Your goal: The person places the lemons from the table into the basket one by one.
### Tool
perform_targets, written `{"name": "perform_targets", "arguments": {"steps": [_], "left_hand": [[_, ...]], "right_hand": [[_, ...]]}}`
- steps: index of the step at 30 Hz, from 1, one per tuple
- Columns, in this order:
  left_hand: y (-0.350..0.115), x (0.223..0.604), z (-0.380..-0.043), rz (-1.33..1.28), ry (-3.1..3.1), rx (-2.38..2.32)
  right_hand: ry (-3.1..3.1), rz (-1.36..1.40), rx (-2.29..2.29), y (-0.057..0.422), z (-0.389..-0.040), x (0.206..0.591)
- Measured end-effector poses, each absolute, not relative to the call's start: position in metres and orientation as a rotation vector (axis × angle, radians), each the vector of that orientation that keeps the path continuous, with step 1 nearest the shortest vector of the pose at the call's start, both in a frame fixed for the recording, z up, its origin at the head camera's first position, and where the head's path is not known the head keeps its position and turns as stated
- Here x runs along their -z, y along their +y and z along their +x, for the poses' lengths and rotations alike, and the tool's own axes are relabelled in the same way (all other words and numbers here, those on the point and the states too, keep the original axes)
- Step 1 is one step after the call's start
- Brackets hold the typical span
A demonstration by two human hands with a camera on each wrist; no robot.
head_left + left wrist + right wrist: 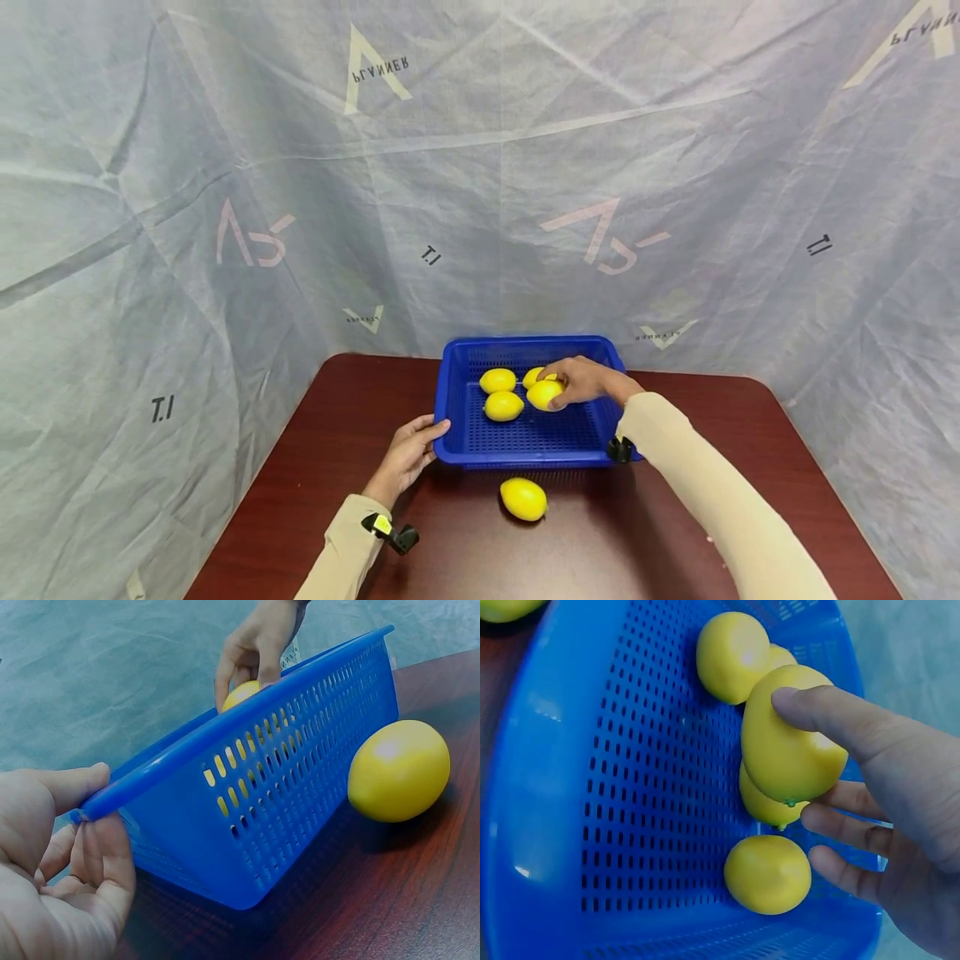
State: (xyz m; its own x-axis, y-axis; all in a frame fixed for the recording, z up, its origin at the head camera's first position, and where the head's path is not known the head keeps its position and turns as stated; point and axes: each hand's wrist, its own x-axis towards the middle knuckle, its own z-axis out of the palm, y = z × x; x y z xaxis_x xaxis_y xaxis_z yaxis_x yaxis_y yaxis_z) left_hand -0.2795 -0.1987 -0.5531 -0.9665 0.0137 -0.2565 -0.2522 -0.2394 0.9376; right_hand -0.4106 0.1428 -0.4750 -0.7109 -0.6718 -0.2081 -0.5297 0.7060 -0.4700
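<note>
My left hand [408, 454] pinches the rim of a blue plastic basket [525, 458] at its left side; in the left wrist view the thumb lies over the rim and the fingers are curled beneath. Inside the basket, my right hand [581, 379] grips a yellow lemon [791, 742], thumb on one side and fingers on the other. Several more lemons lie around it on the slotted basket floor, among them one lemon [768, 874] close to the fingertips and another [504, 406] at the left. The held lemon partly covers those behind it.
A loose lemon [523, 499] lies on the dark red wooden table [315, 500], just in front of the basket's near wall. Behind the table hangs a grey printed sheet [480, 208], which also runs along both sides. The basket's far rim is close to it.
</note>
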Motion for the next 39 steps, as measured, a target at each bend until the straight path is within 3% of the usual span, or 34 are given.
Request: {"name": "perform_targets", "arguments": {"steps": [12, 23, 31, 39], "left_hand": [[-0.197, 0.554, -0.277, -0.263, 1.822, -2.326], [-0.195, 0.556, -0.277, -0.272, 1.826, -2.334], [-0.195, 0.556, -0.277, -0.272, 1.815, -2.331], [-0.199, 0.553, -0.278, -0.271, 1.834, -2.325]], "right_hand": [[2.581, -0.728, 0.382, 0.137, -0.42, 0.497], [2.599, -0.704, 0.313, 0.133, -0.416, 0.502], [2.665, -0.681, 0.324, 0.134, -0.415, 0.494], [2.737, -0.833, 0.471, 0.143, -0.405, 0.472]]}}
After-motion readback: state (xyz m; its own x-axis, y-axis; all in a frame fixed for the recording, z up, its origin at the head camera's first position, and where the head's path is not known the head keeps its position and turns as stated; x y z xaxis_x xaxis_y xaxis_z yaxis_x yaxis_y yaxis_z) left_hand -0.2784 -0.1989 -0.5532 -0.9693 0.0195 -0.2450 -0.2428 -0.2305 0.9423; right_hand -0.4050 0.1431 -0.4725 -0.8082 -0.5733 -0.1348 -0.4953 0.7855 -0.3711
